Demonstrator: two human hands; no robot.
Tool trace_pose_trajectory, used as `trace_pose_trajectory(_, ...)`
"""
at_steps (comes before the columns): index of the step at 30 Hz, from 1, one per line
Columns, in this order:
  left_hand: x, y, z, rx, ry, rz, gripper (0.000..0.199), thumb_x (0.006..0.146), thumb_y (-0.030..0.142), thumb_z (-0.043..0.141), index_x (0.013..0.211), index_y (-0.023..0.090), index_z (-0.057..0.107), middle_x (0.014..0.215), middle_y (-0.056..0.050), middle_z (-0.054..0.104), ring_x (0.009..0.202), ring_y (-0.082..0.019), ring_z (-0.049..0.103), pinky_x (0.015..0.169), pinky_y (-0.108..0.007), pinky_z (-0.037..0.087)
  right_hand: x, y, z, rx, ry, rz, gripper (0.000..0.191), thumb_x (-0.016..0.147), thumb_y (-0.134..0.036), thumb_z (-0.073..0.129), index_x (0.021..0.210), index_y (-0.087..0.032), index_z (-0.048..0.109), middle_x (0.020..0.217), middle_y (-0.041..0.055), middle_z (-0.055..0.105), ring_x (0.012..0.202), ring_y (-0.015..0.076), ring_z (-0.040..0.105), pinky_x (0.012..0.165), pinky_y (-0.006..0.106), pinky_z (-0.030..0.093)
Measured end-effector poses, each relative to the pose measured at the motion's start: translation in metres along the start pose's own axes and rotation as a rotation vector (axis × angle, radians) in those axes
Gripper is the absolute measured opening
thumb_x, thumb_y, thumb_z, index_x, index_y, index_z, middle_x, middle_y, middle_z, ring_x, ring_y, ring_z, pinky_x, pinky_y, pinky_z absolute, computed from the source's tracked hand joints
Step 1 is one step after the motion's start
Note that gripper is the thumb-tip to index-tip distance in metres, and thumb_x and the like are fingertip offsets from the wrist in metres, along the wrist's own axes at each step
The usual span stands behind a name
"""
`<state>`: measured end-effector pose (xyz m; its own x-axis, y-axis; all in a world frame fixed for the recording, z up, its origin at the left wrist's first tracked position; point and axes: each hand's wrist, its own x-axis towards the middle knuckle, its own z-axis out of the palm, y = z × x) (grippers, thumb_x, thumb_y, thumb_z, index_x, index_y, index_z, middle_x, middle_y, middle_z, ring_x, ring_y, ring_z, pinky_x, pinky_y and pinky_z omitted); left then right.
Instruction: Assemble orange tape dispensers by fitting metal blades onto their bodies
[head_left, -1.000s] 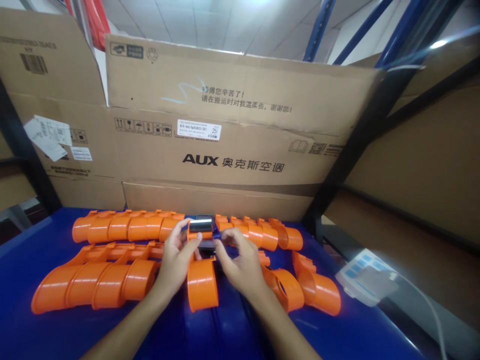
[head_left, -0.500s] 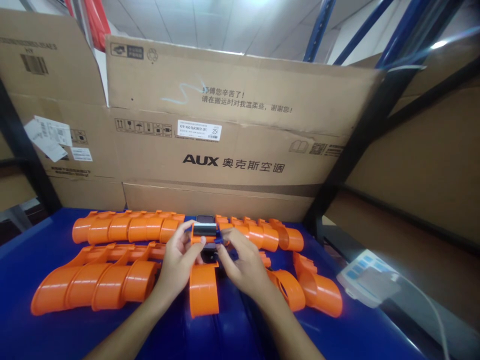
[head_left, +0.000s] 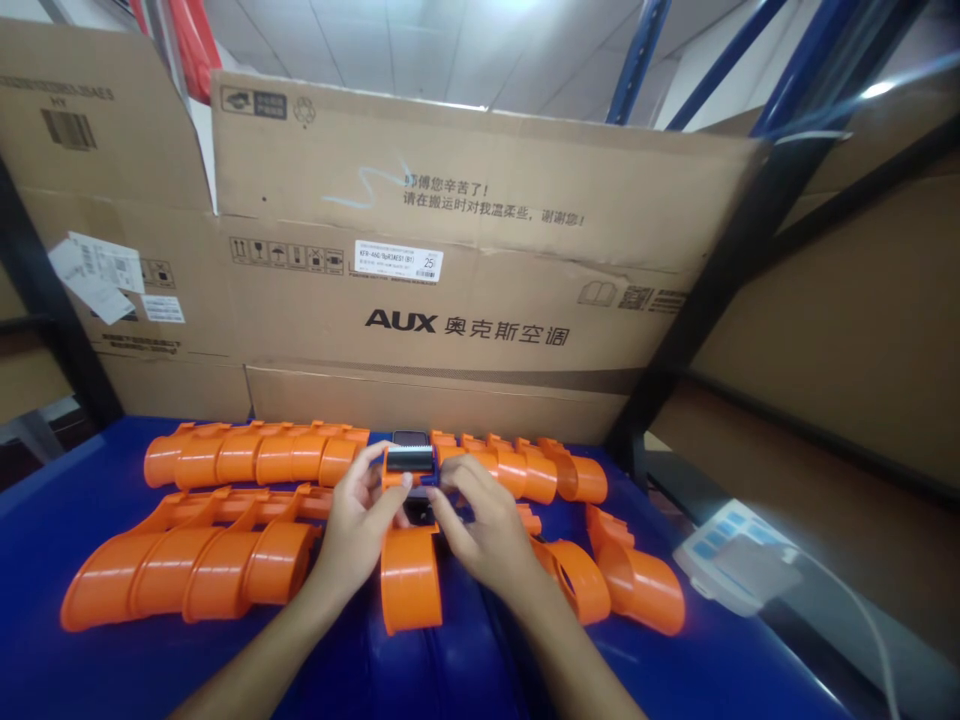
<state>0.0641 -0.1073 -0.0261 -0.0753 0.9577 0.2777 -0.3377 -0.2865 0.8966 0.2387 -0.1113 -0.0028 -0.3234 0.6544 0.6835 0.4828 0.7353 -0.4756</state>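
My left hand [head_left: 365, 510] grips an orange plastic tape dispenser [head_left: 397, 478], its thumb pressed on the front of the head. The head has a black strip [head_left: 410, 459] and a pale serrated edge along the top. Below it hangs a round orange hoop [head_left: 411, 580]. My right hand [head_left: 487, 520] is curled at the right side of the head, fingertips against a small blue piece [head_left: 429, 480] there. How firmly those fingertips hold is partly hidden. Behind the hands a dark box-like item [head_left: 410, 438] shows only in part.
Rows of orange dispensers [head_left: 217, 570] lie to the left, and more orange dispensers [head_left: 645, 590] to the right, on the blue surface [head_left: 315, 670]. A cardboard sheet [head_left: 300, 310] stands behind. On the right are a dark post [head_left: 697, 290] and a white device [head_left: 739, 555] with a cable.
My right fingers have shifted slightly at the blue piece, which shows less sticking out to the right. The hoop has swung a little to the right. My left hand keeps its grip.
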Motion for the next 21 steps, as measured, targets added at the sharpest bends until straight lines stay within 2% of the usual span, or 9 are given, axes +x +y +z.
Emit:
trace_pose_trajectory(3,0.0,0.003,0.0,-0.051,-0.039,-0.045,0.052,0.081,0.037,0.08,0.127,0.023,0.059,0.083,-0.001,0.072,0.052,-0.011,0.061,0.055,-0.024,0.051,0.001,-0.003,-0.002,0.148,0.09,0.056,0.011,0.097,-0.03,0.059,0.091,-0.024,0.052,0.091,0.0043,0.059,0.086,0.0214,0.058,0.08,0.036,0.048)
trace_pose_trajectory(6,-0.002,0.007,-0.001,-0.105,-0.12,-0.126,0.069,0.083,0.038,0.079,0.143,0.023,0.049,0.068,0.001,0.069,0.051,-0.015,0.064,0.055,-0.025,0.053,0.003,-0.008,-0.003,0.415,0.163,0.197,0.017,0.101,-0.038,0.054,0.113,-0.026,0.053,0.1,0.0049,0.063,0.093,0.022,0.062,0.087,0.037,0.05)
trace_pose_trajectory(8,-0.004,0.01,-0.001,-0.143,-0.22,-0.208,0.083,0.084,0.038,0.079,0.154,0.024,0.036,0.065,0.0,0.07,0.052,-0.019,0.069,0.057,-0.028,0.056,0.005,-0.011,-0.004,0.597,0.087,0.297,0.031,0.102,-0.042,0.051,0.13,-0.028,0.049,0.107,0.0056,0.067,0.098,0.0227,0.065,0.092,0.038,0.05)
trace_pose_trajectory(10,-0.006,0.012,-0.001,-0.183,-0.321,-0.297,0.089,0.087,0.036,0.077,0.159,0.025,0.026,0.065,-0.002,0.072,0.056,-0.023,0.073,0.06,-0.031,0.059,0.007,-0.012,-0.004,0.75,-0.03,0.359,0.038,0.101,-0.045,0.053,0.136,-0.03,0.048,0.108,0.0052,0.07,0.098,0.0233,0.067,0.094,0.039,0.05)
trace_pose_trajectory(13,-0.009,0.015,-0.001,-0.26,-0.386,-0.358,0.085,0.087,0.031,0.077,0.158,0.029,0.031,0.086,-0.007,0.077,0.068,-0.025,0.077,0.067,-0.035,0.062,0.007,-0.012,-0.005,0.882,-0.087,0.397,0.038,0.098,-0.048,0.058,0.131,-0.031,0.053,0.106,0.004,0.071,0.091,0.0226,0.069,0.091,0.038,0.052)
trace_pose_trajectory(17,-0.01,0.012,-0.004,-0.343,-0.48,-0.369,0.069,0.085,0.032,0.079,0.148,0.03,0.051,0.129,-0.014,0.069,0.093,-0.032,0.077,0.079,-0.044,0.064,0.007,-0.008,0.0,0.817,0.001,0.391,0.036,0.092,-0.049,0.068,0.12,-0.029,0.056,0.097,0.0019,0.068,0.087,0.0194,0.065,0.081,0.032,0.053)
trace_pose_trajectory(19,-0.009,0.008,-0.005,-0.304,-0.448,-0.342,0.057,0.088,0.037,0.076,0.142,0.027,0.059,0.133,-0.015,0.068,0.102,-0.034,0.075,0.084,-0.045,0.062,0.006,-0.006,0.004,0.764,0.012,0.394,0.037,0.09,-0.05,0.071,0.116,-0.028,0.055,0.095,0.0019,0.064,0.083,0.0182,0.062,0.07,0.028,0.053)
trace_pose_trajectory(21,-0.006,0.003,-0.005,-0.221,-0.369,-0.264,0.048,0.087,0.038,0.077,0.132,0.022,0.069,0.132,-0.015,0.069,0.112,-0.035,0.071,0.094,-0.045,0.059,0.004,-0.005,0.008,0.751,-0.007,0.424,0.038,0.09,-0.05,0.071,0.115,-0.028,0.053,0.096,0.0017,0.061,0.072,0.0157,0.057,0.054,0.025,0.05)
